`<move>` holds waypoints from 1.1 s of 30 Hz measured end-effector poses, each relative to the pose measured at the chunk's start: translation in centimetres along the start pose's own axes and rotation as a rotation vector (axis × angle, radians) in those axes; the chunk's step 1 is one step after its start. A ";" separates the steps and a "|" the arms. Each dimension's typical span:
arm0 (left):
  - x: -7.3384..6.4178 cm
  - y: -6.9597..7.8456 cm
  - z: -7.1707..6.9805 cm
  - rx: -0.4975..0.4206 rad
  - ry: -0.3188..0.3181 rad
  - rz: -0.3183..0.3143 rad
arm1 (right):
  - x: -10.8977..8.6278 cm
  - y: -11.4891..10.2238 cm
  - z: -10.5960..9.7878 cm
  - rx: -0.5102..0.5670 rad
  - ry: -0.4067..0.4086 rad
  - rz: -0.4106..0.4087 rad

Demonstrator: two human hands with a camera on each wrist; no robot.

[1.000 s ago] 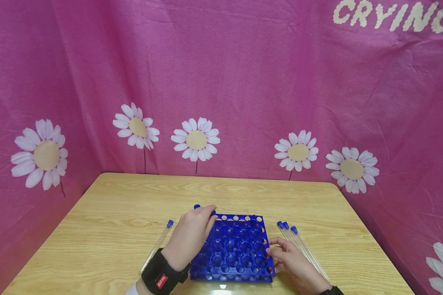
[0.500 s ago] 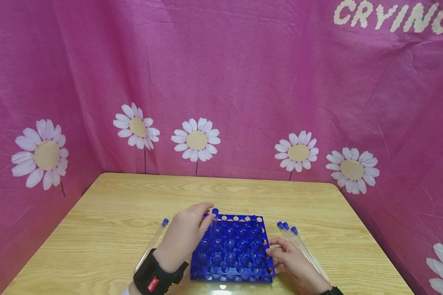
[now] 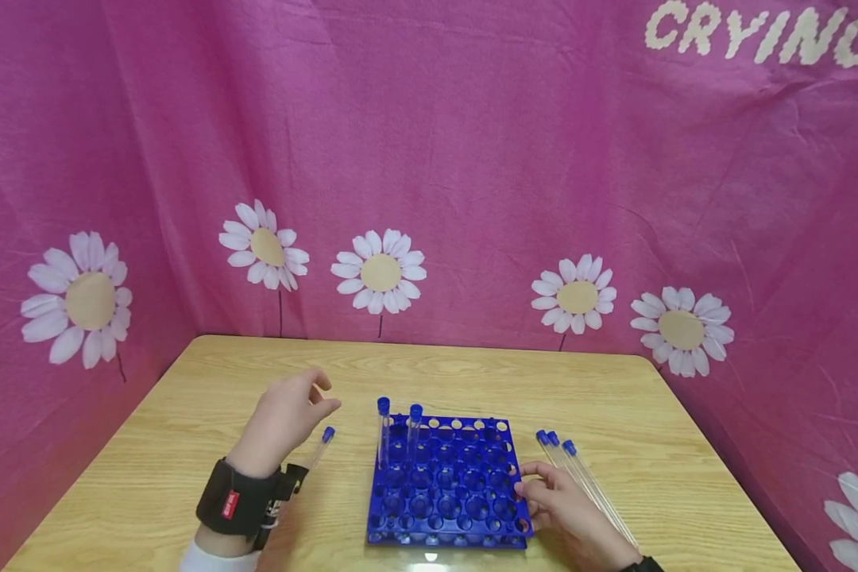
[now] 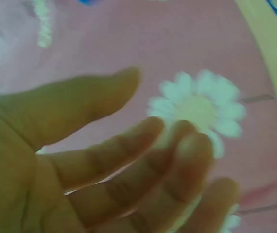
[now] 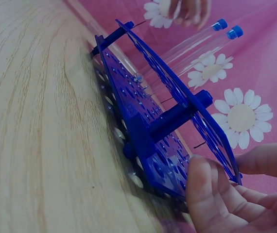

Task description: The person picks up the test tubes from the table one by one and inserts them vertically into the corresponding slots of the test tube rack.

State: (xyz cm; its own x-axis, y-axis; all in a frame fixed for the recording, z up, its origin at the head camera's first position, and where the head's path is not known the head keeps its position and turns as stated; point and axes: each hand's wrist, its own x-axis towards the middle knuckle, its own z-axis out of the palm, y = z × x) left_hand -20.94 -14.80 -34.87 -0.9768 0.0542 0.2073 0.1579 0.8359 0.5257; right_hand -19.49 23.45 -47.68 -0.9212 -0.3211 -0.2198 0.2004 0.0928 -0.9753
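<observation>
A blue two-tier test tube rack (image 3: 446, 481) stands on the table. Two clear test tubes with blue caps stand upright in its far left part: one test tube (image 3: 384, 433) at the corner, another (image 3: 414, 435) just right of it. My left hand (image 3: 282, 417) is in the air left of the rack, fingers loosely bent, holding nothing; the left wrist view shows its spread thumb (image 4: 90, 94) with a bare gap beside it. At the rack's right side, my right hand (image 3: 565, 504) pinches the upper plate's edge, thumb and fingers (image 5: 201, 187) around it in the right wrist view.
One capped tube (image 3: 321, 446) lies on the table left of the rack, partly hidden by the left wrist strap. Three more capped tubes (image 3: 593, 485) lie to the right, beside the right hand. A pink flowered curtain (image 3: 465, 159) surrounds the wooden table (image 3: 257, 373).
My left hand has let go of the second tube, which now stands in the rack, and has moved left away from it. The right hand has stayed at the rack's edge.
</observation>
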 end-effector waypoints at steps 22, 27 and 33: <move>2.5 -6.6 5.7 0.157 -0.305 -0.162 | -0.2 0.1 0.1 0.017 -0.010 -0.021; 2.6 -6.8 6.0 0.119 -0.335 -0.206 | -0.1 0.2 0.0 0.027 -0.007 -0.017; 2.6 -7.1 6.6 0.114 -0.351 -0.220 | 0.0 0.2 -0.1 0.007 -0.007 -0.015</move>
State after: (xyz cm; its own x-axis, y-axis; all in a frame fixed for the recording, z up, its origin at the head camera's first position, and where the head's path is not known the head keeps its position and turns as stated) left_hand -25.60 -17.04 -43.48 -0.9785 0.0342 -0.2033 -0.0573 0.9022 0.4276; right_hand -19.44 23.54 -47.90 -0.9218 -0.3290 -0.2049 0.1884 0.0816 -0.9787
